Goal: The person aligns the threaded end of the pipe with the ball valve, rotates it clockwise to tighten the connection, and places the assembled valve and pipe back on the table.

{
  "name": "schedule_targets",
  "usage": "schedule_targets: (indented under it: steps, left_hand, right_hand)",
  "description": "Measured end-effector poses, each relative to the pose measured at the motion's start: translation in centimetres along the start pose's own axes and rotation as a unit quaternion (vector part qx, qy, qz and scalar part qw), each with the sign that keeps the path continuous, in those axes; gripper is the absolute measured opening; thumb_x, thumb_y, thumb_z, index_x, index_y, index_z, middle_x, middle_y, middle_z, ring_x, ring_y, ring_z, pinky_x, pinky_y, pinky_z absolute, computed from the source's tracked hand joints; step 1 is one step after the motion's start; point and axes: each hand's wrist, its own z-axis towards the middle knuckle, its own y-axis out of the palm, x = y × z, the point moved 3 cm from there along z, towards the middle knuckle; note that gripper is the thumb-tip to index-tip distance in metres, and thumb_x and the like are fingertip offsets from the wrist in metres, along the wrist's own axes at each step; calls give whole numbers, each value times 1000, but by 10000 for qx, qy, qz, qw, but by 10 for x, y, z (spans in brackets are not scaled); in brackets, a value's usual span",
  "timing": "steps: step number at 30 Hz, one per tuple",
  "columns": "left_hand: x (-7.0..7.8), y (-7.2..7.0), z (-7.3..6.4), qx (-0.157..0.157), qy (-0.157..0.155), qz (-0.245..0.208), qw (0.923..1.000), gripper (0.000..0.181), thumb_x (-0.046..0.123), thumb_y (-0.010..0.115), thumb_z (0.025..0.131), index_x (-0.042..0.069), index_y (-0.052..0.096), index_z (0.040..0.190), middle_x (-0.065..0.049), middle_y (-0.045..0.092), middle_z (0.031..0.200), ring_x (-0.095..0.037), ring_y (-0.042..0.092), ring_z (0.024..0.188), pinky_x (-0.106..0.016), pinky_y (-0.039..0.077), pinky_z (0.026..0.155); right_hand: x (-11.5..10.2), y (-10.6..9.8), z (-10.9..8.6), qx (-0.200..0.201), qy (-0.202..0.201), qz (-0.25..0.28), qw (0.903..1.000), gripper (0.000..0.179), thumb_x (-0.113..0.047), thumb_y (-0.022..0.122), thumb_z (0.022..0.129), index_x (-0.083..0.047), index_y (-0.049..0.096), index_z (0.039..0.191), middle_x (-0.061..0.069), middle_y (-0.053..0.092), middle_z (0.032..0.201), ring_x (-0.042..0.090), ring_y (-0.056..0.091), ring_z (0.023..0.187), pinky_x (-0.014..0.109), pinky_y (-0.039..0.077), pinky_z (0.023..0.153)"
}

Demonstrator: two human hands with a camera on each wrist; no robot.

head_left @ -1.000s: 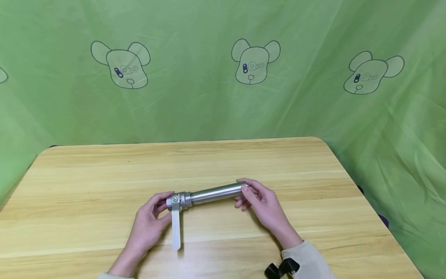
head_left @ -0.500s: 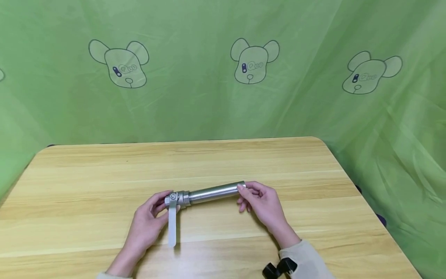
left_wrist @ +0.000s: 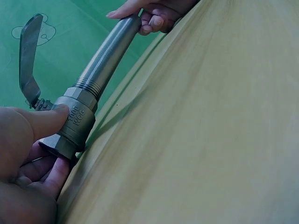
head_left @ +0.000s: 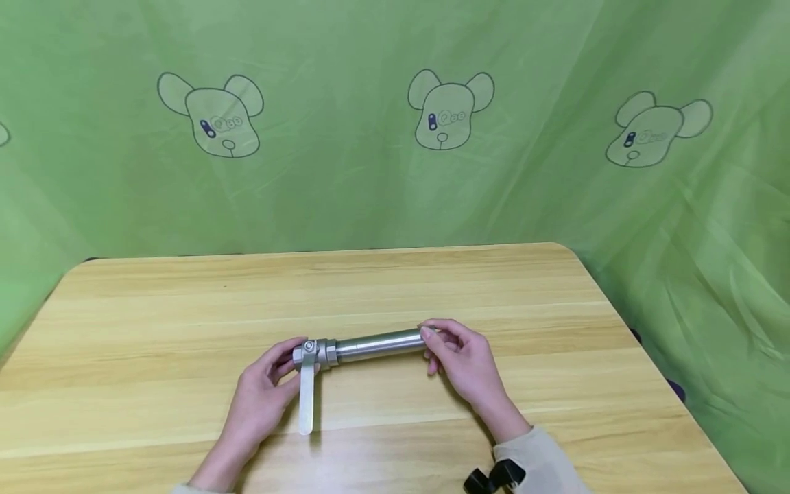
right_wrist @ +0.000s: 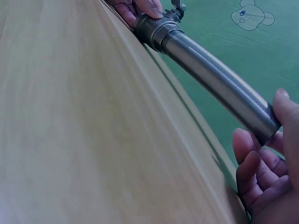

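Observation:
A steel ball valve (head_left: 317, 353) with a flat lever handle (head_left: 306, 401) is joined to a straight metal pipe (head_left: 382, 344). My left hand (head_left: 262, 398) grips the valve body, thumb on the near side and fingers curled behind it. Threads (left_wrist: 87, 86) show at the joint between pipe and valve in the left wrist view. The free end of the pipe is pinched between thumb and fingers of my right hand (head_left: 465, 363). In the right wrist view the right hand's other fingers (right_wrist: 261, 182) curl below the pipe end. The lever points toward me.
A wooden table (head_left: 185, 302) lies under both hands. Behind it hangs a green curtain (head_left: 345, 192) with printed bear heads. A black clamp-like mount (head_left: 494, 477) sits by the right sleeve (head_left: 543, 460).
The pipe and valve have shifted slightly left. The right hand's forefinger moved off the pipe's far side and back over it, while the left hand keeps its grip.

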Motion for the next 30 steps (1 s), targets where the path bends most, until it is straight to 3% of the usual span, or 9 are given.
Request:
schedule_targets:
  steps: [7, 12, 18, 24, 30]
  left_hand:
    - [0, 2, 0, 2, 64, -80, 9999, 58, 5, 82, 93, 9, 63, 148, -17, 64, 150, -33, 66, 136, -19, 56, 110]
    - [1, 2, 2, -8, 54, -87, 9999, 57, 5, 82, 94, 10, 64, 148, -16, 63, 152, -32, 66, 136, -20, 56, 110]
    - [0, 1, 5, 21, -37, -97, 9999, 57, 5, 82, 93, 11, 64, 147, -15, 63, 151, -31, 67, 136, -17, 57, 107]
    - [-1, -1, 4, 57, -21, -107, 9999, 57, 6, 83, 93, 10, 64, 147, -15, 64, 150, -31, 67, 136, -14, 56, 106]
    - [-2, -2, 5, 72, -76, -102, 9999, 56, 4, 82, 93, 10, 64, 146, -15, 63, 151, -31, 67, 136, -12, 56, 104]
  right_hand:
    - [-2, -3, -4, -298, -387, 217, 9986, 36, -11, 72, 102, -3, 67, 137, 11, 71, 94, 19, 74, 72, 26, 64, 68]
    - [-2, -3, -4, -376, -534, 458, 9968, 36, -4, 72, 100, 2, 63, 134, 12, 71, 96, 20, 77, 73, 25, 64, 68]
    - [1, -2, 0, -383, -303, 539, 9974, 32, -7, 73, 101, 2, 64, 130, 11, 72, 94, 16, 73, 67, 24, 63, 63]
    - [2, 0, 2, -259, -43, 282, 9993, 29, -21, 74, 103, 0, 66, 122, 14, 73, 84, 17, 66, 56, 27, 63, 59]
    - [2, 1, 3, 157, -10, -306, 9994, 29, -33, 78, 101, -6, 75, 114, 12, 75, 92, 17, 71, 72, 25, 63, 70]
